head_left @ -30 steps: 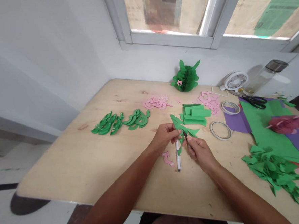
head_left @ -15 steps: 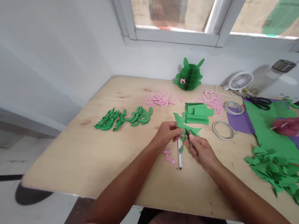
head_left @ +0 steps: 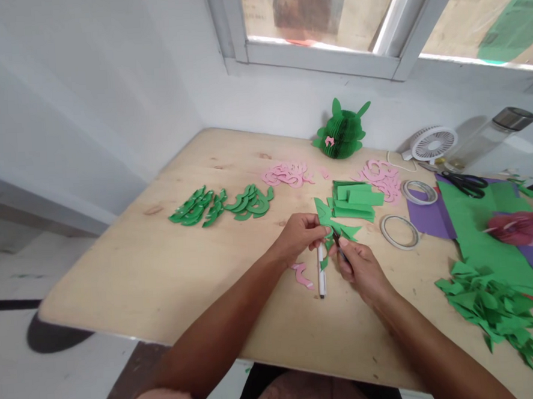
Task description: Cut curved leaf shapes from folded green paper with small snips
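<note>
Here, the left hand's (head_left: 301,231) thumb and fingers are pinched together on a green paper piece (head_left: 338,226), which is at eleven o'clock from the right hand (head_left: 360,267). That hand's fingers are clamped round a small dark tool (head_left: 340,248), its end at the paper. From there, a white pen (head_left: 322,281) lies at six o'clock, a pink cutout (head_left: 302,277) at seven, folded green strips (head_left: 356,201) at one.

Over the worktop (head_left: 185,277), the left hand (head_left: 299,232) pinches green paper (head_left: 324,213); the right hand (head_left: 357,265) grips a dark tool (head_left: 337,240), seemingly small scissors. A white marker (head_left: 322,281) lies beside a pink cutout (head_left: 302,277).
</note>
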`<state>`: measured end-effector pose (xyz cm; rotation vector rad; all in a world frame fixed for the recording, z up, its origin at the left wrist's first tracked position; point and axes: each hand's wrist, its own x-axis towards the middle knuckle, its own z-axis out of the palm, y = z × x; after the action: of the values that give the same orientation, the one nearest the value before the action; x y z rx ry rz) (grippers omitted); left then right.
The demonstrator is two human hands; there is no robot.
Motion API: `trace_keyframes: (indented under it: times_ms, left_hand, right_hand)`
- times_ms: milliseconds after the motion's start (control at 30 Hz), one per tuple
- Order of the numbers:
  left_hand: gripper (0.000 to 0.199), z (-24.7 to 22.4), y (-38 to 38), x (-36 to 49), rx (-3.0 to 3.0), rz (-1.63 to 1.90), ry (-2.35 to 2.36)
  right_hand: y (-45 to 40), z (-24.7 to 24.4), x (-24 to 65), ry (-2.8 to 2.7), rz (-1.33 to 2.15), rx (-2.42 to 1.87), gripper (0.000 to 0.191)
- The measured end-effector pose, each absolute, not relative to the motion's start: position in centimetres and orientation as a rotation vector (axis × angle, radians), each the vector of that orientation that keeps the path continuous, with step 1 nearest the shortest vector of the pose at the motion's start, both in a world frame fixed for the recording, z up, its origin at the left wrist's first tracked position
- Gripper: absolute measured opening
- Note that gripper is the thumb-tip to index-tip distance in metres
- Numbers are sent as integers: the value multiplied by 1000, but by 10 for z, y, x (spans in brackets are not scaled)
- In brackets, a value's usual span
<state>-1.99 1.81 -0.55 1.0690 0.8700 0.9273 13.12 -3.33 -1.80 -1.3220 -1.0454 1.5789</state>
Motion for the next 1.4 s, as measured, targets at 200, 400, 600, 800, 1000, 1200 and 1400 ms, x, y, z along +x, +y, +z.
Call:
trace_keyframes:
  times_ms: [200, 400, 600, 800, 1000, 1200, 1400]
  left_hand:
    - [16, -8, 20, -20, 1062, 922, 862]
    - [17, -8, 20, -19, 1066, 920, 869]
    - [17, -7, 20, -20, 1068, 920, 877]
    - [17, -6, 20, -21, 1069, 916, 878]
    - [17, -5, 19, -22, 1088, 912, 870]
    - [19, -4, 20, -23, 1098, 898, 871]
    - [19, -3, 20, -23, 1078, 889, 873]
  right_hand:
    - [-33, -16, 130, -1007, 1607, -1318, 43]
    - [-33, -17, 130, -1017, 1587, -1331, 43]
    - [-33, -18, 131, -1022, 1597, -1325, 43]
    - [-33, -15, 130, -1055, 1578, -1350, 43]
    - [-33, -16, 130, -1075, 1561, -1339, 43]
    - [-33, -16, 130, -1085, 1540, -1363, 44]
    - [-33, -15, 130, -1102, 1527, -1370, 44]
